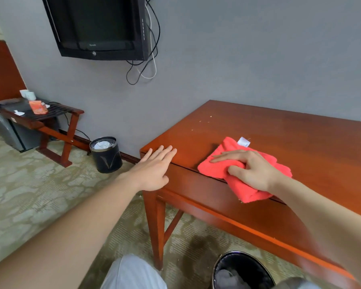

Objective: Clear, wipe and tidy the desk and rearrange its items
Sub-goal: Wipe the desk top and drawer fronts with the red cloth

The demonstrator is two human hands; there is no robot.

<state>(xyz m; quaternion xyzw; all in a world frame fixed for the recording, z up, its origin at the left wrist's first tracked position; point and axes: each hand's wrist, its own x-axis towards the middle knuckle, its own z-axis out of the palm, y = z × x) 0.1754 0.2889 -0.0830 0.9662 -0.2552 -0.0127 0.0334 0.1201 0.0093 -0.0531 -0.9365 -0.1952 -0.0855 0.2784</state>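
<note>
- The red cloth [215, 167] lies on the desk [279, 130] top at its front edge, towards the left end, with one fold hanging over that edge and a white label [243, 141] sticking out on its far side
- The right hand [252, 170] holds the cloth down: the index finger lies straight across it, the thumb digs into a fold and the other fingers curl round the bunched part
- The left hand [154, 170] rests flat at the front left corner of the desk, fingers straight and close together, gripping nothing
- Pale crumbs [205, 120] lie scattered near the back left corner, well apart from the cloth; that patch looks not yet wiped
- A stroke towards the left edge could push the crumbs onto the carpet, because the wall bin [106, 159] stands apart from the desk and would catch nothing
- The near bin [223, 257] sits below the front edge, so only a pull towards the front, over it, seems likely to drop the crumbs inside
- The overhanging fold could drag the cloth off the edge if the thumb loosens
- The bunched cloth covers little wood, so a pass may leave strips untouched
</note>
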